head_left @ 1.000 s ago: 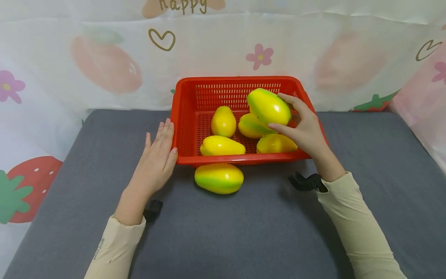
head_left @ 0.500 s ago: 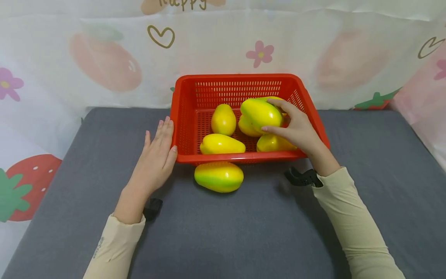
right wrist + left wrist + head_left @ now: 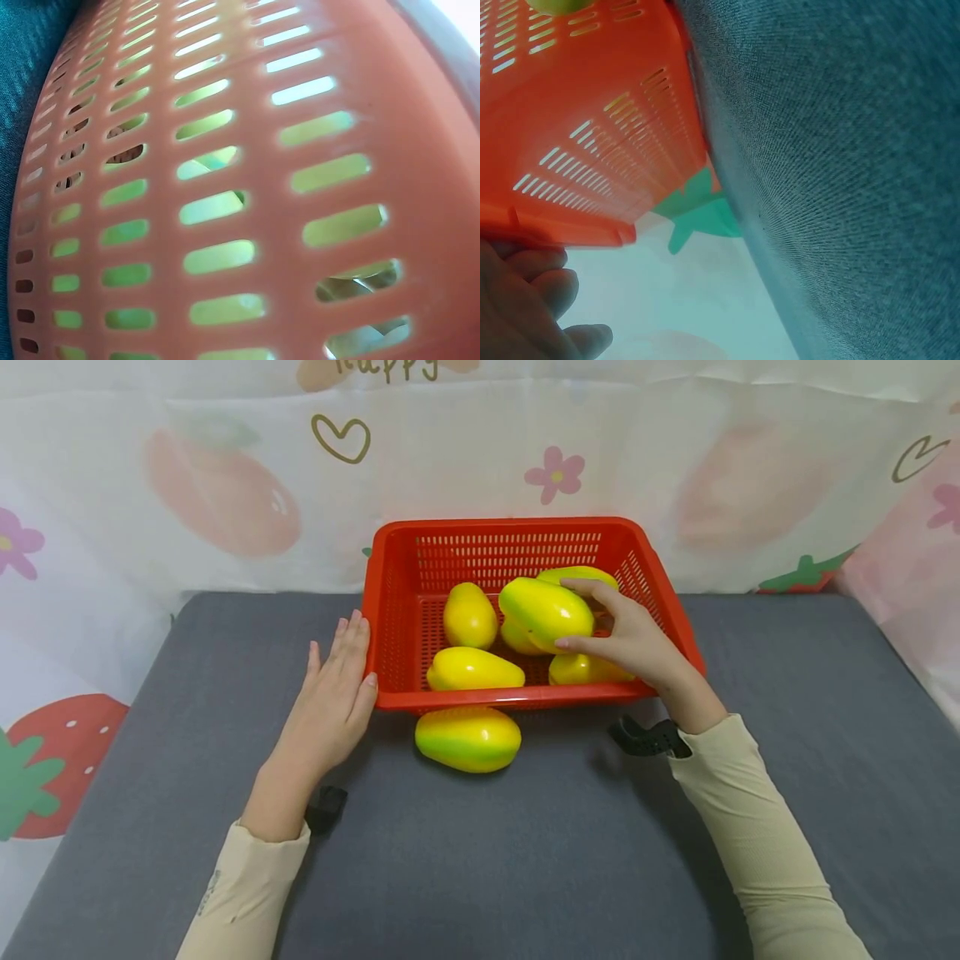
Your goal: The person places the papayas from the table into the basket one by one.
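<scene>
My right hand (image 3: 630,639) grips a yellow-green mango (image 3: 543,612) between thumb and fingers, inside the red plastic basket (image 3: 517,697). The held mango overlaps another yellow mango (image 3: 517,637) beneath it. Around it in the basket lie a mango at the back (image 3: 581,575), one to the left (image 3: 470,616) and two along the front wall, the left one (image 3: 475,668) and the right one (image 3: 585,669). Straight fingers of my left hand (image 3: 330,697) rest along the basket's left side. In the right wrist view the slotted basket wall (image 3: 255,180) hides most of the right hand.
One more mango (image 3: 468,740) lies on the grey tablecloth (image 3: 525,860), right in front of the basket. A printed fabric backdrop (image 3: 450,460) hangs behind the table, close to the basket's back rim.
My right hand has carried its mango leftward and lower into the basket, uncovering the mango at the back right. The left hand stays against the basket's side.
</scene>
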Motion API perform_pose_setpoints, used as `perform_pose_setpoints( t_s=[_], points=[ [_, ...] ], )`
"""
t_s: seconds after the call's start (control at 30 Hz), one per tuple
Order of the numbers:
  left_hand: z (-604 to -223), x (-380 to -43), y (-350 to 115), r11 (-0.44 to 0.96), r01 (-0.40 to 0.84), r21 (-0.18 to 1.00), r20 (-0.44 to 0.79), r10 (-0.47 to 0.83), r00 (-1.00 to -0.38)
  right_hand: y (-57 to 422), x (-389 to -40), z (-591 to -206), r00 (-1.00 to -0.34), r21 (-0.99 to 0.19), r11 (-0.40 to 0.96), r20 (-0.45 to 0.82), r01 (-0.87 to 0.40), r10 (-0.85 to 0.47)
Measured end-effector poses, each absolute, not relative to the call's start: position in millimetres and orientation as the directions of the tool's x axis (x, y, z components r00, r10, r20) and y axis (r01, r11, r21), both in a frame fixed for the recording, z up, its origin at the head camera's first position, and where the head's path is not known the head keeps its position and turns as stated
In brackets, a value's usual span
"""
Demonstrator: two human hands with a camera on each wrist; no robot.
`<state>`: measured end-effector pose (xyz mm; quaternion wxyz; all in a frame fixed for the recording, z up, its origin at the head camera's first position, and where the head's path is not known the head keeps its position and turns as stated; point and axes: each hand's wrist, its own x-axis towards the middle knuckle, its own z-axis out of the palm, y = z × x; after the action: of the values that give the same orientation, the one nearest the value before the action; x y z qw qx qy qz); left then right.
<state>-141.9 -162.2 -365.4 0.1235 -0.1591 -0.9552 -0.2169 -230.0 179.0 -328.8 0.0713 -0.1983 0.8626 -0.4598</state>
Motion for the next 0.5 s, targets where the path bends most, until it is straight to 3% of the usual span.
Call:
perform_pose_setpoints(
  t_s=[0.5],
  points=[
    [-366.7, -141.9, -163.0, 0.856, 0.358, 0.373, 0.309, 0.249, -0.918, 179.2, -230.9, -331.7, -0.889, -0.845, 0.442, 0.080, -0.301, -0.451]
  ],
)
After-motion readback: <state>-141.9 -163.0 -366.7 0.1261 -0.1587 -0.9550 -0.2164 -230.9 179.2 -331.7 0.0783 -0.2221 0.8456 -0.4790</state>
